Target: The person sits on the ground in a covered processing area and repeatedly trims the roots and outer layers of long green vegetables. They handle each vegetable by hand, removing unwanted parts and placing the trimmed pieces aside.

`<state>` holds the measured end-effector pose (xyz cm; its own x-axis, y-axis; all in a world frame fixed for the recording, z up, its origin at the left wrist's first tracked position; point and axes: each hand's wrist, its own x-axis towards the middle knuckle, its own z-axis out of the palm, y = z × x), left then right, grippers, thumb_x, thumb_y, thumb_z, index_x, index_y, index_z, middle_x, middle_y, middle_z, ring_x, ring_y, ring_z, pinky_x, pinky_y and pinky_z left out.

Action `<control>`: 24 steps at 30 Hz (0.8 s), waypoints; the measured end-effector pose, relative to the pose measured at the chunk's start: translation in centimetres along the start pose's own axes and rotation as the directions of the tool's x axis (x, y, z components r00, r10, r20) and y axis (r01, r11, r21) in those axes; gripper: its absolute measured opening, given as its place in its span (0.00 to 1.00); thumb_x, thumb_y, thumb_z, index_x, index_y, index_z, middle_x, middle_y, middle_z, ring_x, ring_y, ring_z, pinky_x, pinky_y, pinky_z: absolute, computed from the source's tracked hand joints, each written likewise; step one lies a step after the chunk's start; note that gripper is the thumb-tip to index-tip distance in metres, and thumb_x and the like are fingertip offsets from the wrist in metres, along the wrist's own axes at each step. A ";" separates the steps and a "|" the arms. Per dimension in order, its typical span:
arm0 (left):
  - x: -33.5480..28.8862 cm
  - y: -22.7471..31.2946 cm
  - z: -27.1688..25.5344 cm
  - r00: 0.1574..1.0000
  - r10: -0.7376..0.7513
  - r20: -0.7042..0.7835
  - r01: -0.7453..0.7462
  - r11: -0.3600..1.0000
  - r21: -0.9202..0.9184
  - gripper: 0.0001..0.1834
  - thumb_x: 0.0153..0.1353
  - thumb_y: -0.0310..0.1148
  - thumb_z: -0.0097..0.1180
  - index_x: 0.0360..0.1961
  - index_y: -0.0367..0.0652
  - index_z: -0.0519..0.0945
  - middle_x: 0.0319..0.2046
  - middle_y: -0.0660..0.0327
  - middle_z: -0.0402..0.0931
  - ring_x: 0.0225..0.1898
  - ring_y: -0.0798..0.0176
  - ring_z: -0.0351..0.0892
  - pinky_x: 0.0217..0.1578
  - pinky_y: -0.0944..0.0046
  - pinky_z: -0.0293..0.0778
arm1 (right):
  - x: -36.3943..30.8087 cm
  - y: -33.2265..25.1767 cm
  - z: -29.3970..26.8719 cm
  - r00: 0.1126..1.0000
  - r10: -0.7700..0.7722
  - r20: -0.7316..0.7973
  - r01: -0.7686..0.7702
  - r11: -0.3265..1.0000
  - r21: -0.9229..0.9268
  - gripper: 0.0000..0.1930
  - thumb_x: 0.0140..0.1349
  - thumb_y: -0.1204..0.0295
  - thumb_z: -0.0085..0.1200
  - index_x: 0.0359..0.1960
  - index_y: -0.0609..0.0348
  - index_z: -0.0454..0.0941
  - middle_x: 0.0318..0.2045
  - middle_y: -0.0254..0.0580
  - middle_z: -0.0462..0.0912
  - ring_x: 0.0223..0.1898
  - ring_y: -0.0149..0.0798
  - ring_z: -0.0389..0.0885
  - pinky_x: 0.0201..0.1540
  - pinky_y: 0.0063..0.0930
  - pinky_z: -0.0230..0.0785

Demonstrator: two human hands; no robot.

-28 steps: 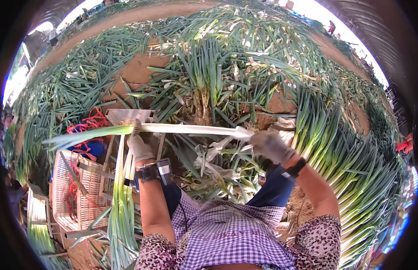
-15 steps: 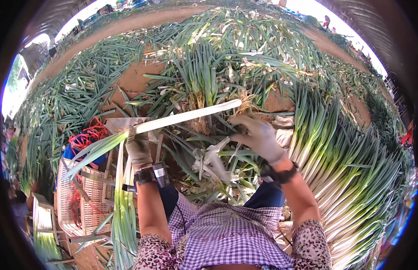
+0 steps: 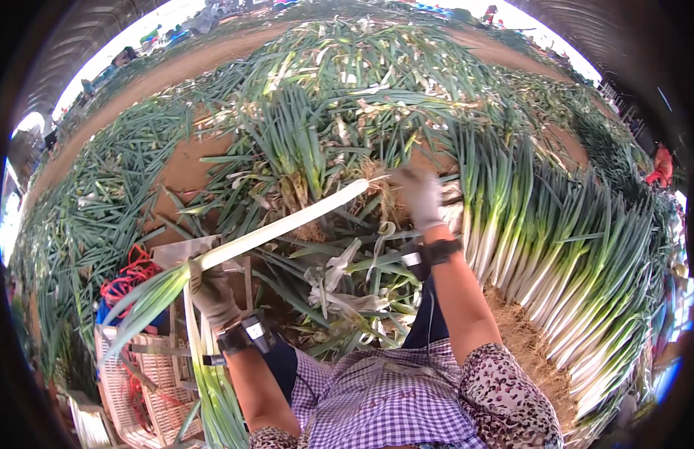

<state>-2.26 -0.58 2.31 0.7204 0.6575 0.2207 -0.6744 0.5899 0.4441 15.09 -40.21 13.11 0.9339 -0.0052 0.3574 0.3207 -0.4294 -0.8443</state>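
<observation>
My gloved left hand [image 3: 214,293] is closed around a long green onion [image 3: 283,224] where its white stalk meets the leaves. The stalk slants up to the right, and its leaves hang over a basket at the left. Beside the root end is my gloved right hand [image 3: 420,197], smeared by motion. Thin root strands stretch from the stalk's tip toward it, but its fingers cannot be made out. Below my left hand, more green onions [image 3: 216,389] lie with their leaves toward me. Torn pale leaves [image 3: 339,280] litter the ground between my arms.
A long row of cleaned green onions [image 3: 534,269] lies at the right. Ahead stands an upright bunch with roots [image 3: 291,142]. A pale woven basket [image 3: 149,396] with red straps [image 3: 134,269] sits at the left. Heaps of cut leaves [image 3: 347,56] spread beyond.
My right hand has moved from below the root end to just beside it, and fewer roots show on the stalk's tip. The left hand still holds the green onion; the whole view has shifted.
</observation>
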 end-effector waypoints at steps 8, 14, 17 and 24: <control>0.6 -0.8 -0.2 0.999 -0.040 -0.035 0.042 0.998 0.043 0.13 0.65 0.29 0.58 0.45 0.29 0.77 0.44 0.48 0.80 0.50 0.51 0.80 0.59 0.48 0.76 | -1.4 7.3 0.3 0.972 0.101 0.210 -0.213 0.752 0.624 0.44 0.49 0.77 0.71 0.69 0.64 0.59 0.60 0.51 0.73 0.49 0.34 0.80 0.42 0.23 0.77; -1.3 -3.4 3.7 0.992 -0.125 0.024 0.119 0.976 0.180 0.13 0.63 0.29 0.60 0.46 0.33 0.78 0.43 0.52 0.80 0.48 0.53 0.80 0.57 0.51 0.76 | 5.9 7.1 -0.3 0.966 0.251 -0.065 -0.226 0.937 0.265 0.12 0.61 0.70 0.57 0.43 0.59 0.86 0.26 0.43 0.87 0.32 0.37 0.86 0.35 0.31 0.78; -2.9 -6.3 3.5 0.988 -0.152 -0.031 0.155 0.970 0.186 0.13 0.62 0.27 0.60 0.47 0.36 0.77 0.44 0.54 0.79 0.47 0.54 0.80 0.56 0.51 0.77 | 7.8 9.2 -1.7 0.895 0.373 -0.246 -0.366 0.928 0.076 0.11 0.60 0.67 0.57 0.40 0.57 0.87 0.29 0.48 0.87 0.32 0.44 0.86 0.37 0.35 0.77; -5.1 -6.5 2.1 0.974 -0.224 -0.036 0.226 0.947 0.230 0.18 0.62 0.33 0.60 0.50 0.33 0.77 0.46 0.53 0.79 0.50 0.54 0.77 0.61 0.52 0.69 | 6.8 19.7 -14.3 0.911 0.088 -0.403 -0.344 0.703 -0.622 0.10 0.60 0.67 0.55 0.36 0.56 0.86 0.29 0.45 0.86 0.29 0.40 0.85 0.33 0.33 0.76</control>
<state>-1.19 -8.73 0.11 0.8468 0.5253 0.0842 -0.4384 0.5993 0.6698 25.46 -61.67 4.61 0.8153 -0.4067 0.4122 -0.1935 -0.8623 -0.4680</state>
